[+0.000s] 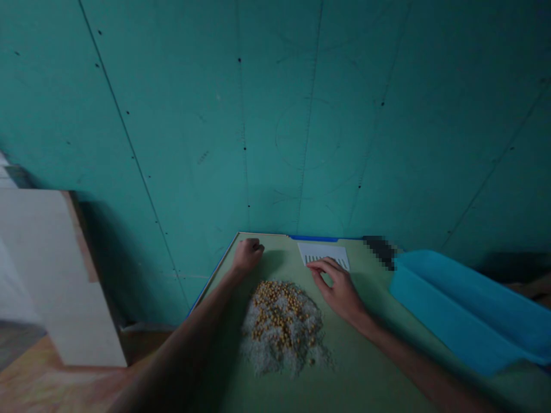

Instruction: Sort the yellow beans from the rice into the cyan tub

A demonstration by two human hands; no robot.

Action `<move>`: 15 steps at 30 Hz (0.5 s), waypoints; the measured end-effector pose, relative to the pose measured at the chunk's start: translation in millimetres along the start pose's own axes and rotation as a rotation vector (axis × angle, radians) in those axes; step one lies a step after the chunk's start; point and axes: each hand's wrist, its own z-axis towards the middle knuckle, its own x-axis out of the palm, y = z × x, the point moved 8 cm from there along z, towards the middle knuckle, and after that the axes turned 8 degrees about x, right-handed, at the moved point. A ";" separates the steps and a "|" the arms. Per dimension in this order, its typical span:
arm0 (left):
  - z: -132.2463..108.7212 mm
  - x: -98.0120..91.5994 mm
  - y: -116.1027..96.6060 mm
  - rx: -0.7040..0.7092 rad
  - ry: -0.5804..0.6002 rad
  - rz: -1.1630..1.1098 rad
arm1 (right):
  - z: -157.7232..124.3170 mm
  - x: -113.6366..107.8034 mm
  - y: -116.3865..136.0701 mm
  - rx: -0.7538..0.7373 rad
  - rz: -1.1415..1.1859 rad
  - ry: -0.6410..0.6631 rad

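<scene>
On the green tabletop (336, 373) lies a heap of small whitish grains (264, 358), like rice, with yellow pea-like balls (282, 321) scattered over it. My left hand (248, 254) is closed in a fist beyond the heap, near the table's far left corner. What it holds, if anything, is hidden. To the right of the heap my right hand (338, 287) pinches thumb and fingertips together. Those fingertips overlap the lower edge of a white sheet (322, 249) with a row of dark strokes. Anything between them is too small to make out.
A blue plastic bin (456, 310) stands at the right, beside a pixelated dark object (381, 251). A blue strip (314, 238) runs along the far edge, against a teal wall (275, 115). A pale board (55, 275) leans at the left.
</scene>
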 end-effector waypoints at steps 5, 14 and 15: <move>-0.9 1.0 3.8 -0.024 0.003 -0.020 | 36.0 18.3 -9.4 -0.026 -0.372 0.112; 0.0 3.9 14.2 -0.071 -0.013 -0.051 | 125.2 94.6 -54.1 0.162 -0.668 0.307; 0.2 3.7 14.7 -0.075 -0.019 -0.052 | 130.2 99.1 -57.5 0.175 -0.680 0.317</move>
